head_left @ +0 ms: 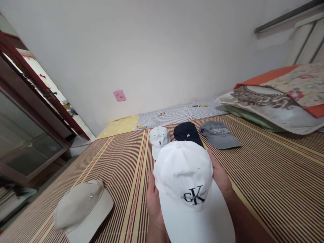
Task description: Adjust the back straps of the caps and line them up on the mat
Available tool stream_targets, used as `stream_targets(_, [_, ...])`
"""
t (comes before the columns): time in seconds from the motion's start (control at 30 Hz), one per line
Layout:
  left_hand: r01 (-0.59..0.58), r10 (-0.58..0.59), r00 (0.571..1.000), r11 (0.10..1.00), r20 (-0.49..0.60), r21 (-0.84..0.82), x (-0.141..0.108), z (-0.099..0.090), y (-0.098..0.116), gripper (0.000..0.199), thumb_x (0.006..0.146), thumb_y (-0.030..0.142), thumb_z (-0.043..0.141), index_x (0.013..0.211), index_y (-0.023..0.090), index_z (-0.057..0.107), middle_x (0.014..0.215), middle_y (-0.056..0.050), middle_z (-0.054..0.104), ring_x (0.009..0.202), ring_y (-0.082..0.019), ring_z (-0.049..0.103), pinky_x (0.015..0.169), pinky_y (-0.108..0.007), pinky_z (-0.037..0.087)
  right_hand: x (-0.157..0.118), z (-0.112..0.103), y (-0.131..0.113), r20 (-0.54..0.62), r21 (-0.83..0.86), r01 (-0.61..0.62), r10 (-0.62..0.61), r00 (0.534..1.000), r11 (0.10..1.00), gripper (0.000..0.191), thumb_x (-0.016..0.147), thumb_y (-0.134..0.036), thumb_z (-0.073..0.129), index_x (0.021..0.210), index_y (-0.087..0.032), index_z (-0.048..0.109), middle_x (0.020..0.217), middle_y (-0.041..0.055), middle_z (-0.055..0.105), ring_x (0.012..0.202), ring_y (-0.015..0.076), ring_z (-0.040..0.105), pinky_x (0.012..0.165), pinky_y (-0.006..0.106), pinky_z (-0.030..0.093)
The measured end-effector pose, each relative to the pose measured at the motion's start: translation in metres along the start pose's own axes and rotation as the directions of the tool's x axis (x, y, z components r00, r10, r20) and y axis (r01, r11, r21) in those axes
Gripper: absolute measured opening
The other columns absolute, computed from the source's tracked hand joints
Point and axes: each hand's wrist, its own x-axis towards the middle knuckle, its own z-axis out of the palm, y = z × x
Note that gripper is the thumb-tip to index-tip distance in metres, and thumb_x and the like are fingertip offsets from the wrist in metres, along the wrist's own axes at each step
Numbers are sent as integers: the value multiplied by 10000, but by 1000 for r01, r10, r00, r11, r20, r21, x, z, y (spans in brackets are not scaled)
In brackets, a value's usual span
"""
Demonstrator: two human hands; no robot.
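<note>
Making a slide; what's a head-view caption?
Left hand and right hand hold a white CK cap over a striped mat with four more caps.

Five caps (183, 175), one pink note (119, 95)

ok so your CK cap (189, 189) is white with black letters, your beige cap (78, 207) has a grey logo, then you've got another white cap (159, 133) with a navy emblem, a navy cap (186, 130) with white marking, a grey cap (216, 135) with white lettering, and your mat (121, 179) is striped tan and dark brown
</note>
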Motion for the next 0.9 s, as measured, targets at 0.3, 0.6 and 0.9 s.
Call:
stream_targets(0.3, [-118,144,976,980,-161,161,-1,-25,1,726,1054,590,79,1628,240,352,1613,-8,486,1593,-250,246,1322,-462,133,-14,7,20,-48,-49,-13,10,999,999,783,895,-760,556,1449,-212,638,1375,97,720,1441,309,526,1233,478,351])
stream_targets(0.6, [-101,119,980,988,-156,118,-1,-15,1,776,1028,689,138,1586,242,439,1613,-31,482,1593,-288,215,1312,-490,99,-11,11,13,-72,5,-96,96,993,995,603,950,-572,631,1416,-193,665,1272,97,775,1373,300,602,1216,476,403])
stream_targets(0.9, [-28,26,997,999,-68,-27,8,-3,1,632,1097,521,156,1453,279,618,1560,-27,535,1580,-247,247,1314,-450,28,-14,-1,2,-1,-52,-92,92,996,994,659,1023,-667,393,1439,-222,644,1400,95,703,1459,292,506,1262,532,268])
